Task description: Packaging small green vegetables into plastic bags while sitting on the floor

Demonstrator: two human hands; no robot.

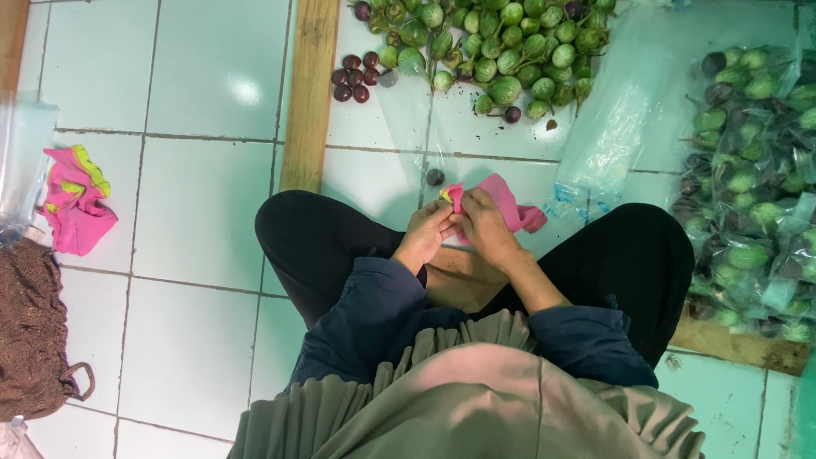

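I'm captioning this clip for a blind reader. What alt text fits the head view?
Seen from above, a seated person's left hand and right hand together pinch a pink glove over their lap. On the tiled floor ahead lies a pile of small green eggplants; bagged ones are stacked at right, another pink glove at left.

Both hands, left hand [422, 234] and right hand [486, 223], pinch a pink cloth [503, 201] near loose green eggplants [501, 51].

Pink rubber glove [507, 204]: crumpled, limp, with a yellow-edged cuff end bunched upward, lying over the lap above the tiled floor [195, 221]
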